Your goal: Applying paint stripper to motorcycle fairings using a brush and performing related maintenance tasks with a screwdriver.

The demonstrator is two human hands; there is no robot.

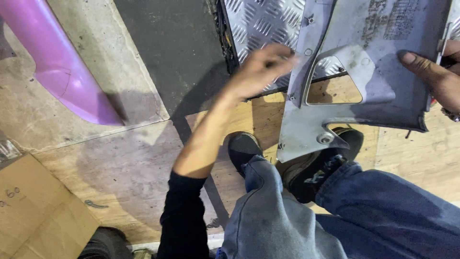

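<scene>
A large grey plastic panel (383, 57) with cut-out openings is held up in front of me over the floor. My right hand (438, 79) grips its right edge, thumb flat on the grey face. My left hand (261, 69) is blurred at the panel's left edge, fingers curled against it; whether it holds a small tool I cannot tell. Below the panel are my two dark shoes (314, 170) and my legs in blue jeans (335, 216).
A pink curved body panel (62, 67) lies at the upper left on the floor. A ribbed metal tread plate (261, 21) sits behind the grey panel. Brown cardboard (33, 211) lies at the lower left, a black tyre (103, 244) at the bottom edge. Plywood floor (120, 158) spreads between.
</scene>
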